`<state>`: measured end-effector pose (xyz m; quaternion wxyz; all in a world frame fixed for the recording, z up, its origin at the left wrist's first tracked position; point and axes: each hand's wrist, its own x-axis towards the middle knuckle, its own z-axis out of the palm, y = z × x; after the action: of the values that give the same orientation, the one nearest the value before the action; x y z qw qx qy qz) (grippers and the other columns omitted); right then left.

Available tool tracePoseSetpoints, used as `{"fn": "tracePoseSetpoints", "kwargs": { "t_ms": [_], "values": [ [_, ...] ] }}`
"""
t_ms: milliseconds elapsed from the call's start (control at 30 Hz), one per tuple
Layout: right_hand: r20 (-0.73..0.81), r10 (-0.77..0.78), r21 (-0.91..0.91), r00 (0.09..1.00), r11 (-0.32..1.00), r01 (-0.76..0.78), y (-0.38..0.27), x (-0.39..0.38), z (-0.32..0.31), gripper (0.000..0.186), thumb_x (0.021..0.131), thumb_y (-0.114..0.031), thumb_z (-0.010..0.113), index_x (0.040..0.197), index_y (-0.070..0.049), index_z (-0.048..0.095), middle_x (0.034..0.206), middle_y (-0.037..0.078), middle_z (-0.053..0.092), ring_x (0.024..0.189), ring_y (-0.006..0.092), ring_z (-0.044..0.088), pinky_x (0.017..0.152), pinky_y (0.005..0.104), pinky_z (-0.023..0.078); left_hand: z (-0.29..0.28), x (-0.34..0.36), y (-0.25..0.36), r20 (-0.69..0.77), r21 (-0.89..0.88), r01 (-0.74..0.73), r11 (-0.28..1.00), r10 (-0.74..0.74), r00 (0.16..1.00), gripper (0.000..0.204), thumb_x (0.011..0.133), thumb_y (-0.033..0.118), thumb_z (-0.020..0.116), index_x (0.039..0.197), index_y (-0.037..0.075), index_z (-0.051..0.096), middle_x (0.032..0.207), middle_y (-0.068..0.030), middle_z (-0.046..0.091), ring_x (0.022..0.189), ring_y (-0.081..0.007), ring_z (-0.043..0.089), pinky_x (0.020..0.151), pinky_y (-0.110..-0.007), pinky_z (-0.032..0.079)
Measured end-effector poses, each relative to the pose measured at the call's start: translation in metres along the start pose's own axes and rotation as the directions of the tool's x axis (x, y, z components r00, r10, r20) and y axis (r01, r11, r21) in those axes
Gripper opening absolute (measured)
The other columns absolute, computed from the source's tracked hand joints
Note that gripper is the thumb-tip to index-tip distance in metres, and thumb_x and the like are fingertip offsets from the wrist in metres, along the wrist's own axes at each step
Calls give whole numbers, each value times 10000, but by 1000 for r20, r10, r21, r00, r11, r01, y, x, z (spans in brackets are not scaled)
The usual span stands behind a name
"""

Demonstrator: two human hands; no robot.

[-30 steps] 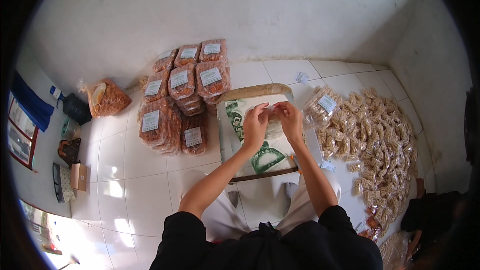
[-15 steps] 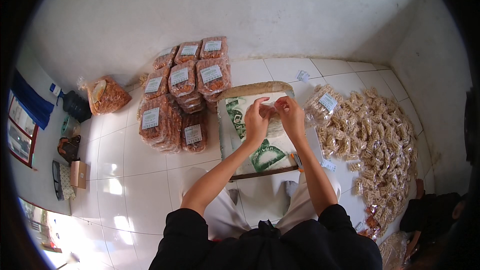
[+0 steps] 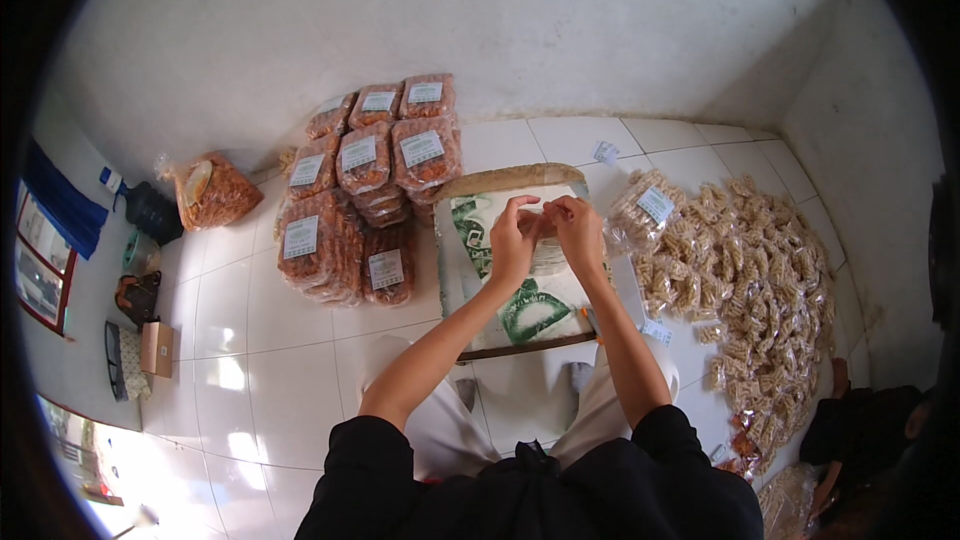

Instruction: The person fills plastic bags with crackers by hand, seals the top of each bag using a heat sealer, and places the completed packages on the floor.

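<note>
hands (image 3: 513,243) nearly meeting over pale plastic (image 3: 548,260), pinch unclear | inside table (image 3: 500,181) edges | packs (image 3: 365,160) beside left edge | tiled floor (image 3: 290,385) beyond

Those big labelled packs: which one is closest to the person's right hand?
The pale pack, just right of the right hand and low table; the other big labelled packs are reddish-brown and piled left of the table.

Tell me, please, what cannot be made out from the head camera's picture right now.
Head view: whether the left hand and right hand grip anything; their own fingers cover it.
Head view: the print on the labels of the brown packs; too small.
Head view: part of the co-worker at lower right; the picture's dark rim cuts it off.
</note>
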<state>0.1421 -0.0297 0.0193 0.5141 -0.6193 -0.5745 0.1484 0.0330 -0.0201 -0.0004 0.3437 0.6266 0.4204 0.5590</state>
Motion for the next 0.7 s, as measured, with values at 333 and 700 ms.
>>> {"fn": "tracePoseSetpoints", "kwargs": {
  "t_ms": [333,700],
  "values": [
    [64,-163,187,985,971,149,1,-9,-20,439,759,-42,646,1160,-54,466,865,102,616,759,248,614,657,335,477,-4,0,0,-44,2,69,998,-69,997,146,811,38,620,937,28,548,745,-79,649,692,-154,643,626,-268,476],
    [-81,4,51,997,999,0,-7,-23,-2,141,772,-26,617,911,-13,601,813,113,570,837,288,537,741,380,445,-1,0,-8,-71,8,58,998,-58,996,136,808,27,611,943,30,596,802,-101,635,744,-185,642,680,-285,496]
  ]
}}
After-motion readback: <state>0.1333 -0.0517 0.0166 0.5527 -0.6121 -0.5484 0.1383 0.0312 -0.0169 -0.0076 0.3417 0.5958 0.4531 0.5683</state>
